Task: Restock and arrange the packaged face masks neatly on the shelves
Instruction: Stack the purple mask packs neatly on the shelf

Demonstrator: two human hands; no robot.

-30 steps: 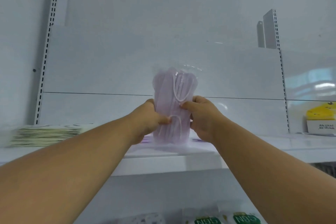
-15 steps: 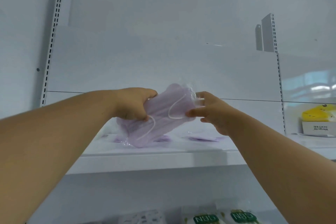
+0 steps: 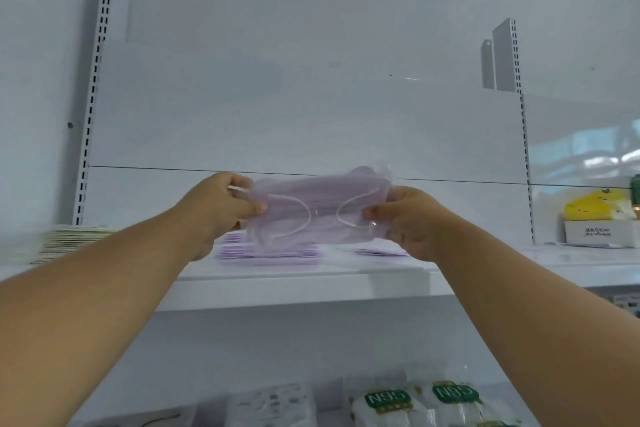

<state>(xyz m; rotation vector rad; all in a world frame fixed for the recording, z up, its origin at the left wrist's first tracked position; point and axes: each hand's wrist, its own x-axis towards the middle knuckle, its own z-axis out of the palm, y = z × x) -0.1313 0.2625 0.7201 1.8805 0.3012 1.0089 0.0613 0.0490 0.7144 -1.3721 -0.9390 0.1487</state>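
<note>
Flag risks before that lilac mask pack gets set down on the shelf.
1. The lilac mask pack is gripped only at its ends by the left hand and right hand; the glossy wrapper could slip.
2. It hovers above the purple stack near the shelf front edge; a skewed landing might push packs off.
3. The loose purple pack lies beside the stack, so rows may end up uneven.

A glossy white metal back panel (image 3: 277,107) fills most of the frame, crossed by a thin dark horizontal seam (image 3: 156,168). Slotted white uprights stand at upper left (image 3: 98,80) and at right (image 3: 519,87). At far right, the gloss reflects bright window light (image 3: 588,156).
</note>
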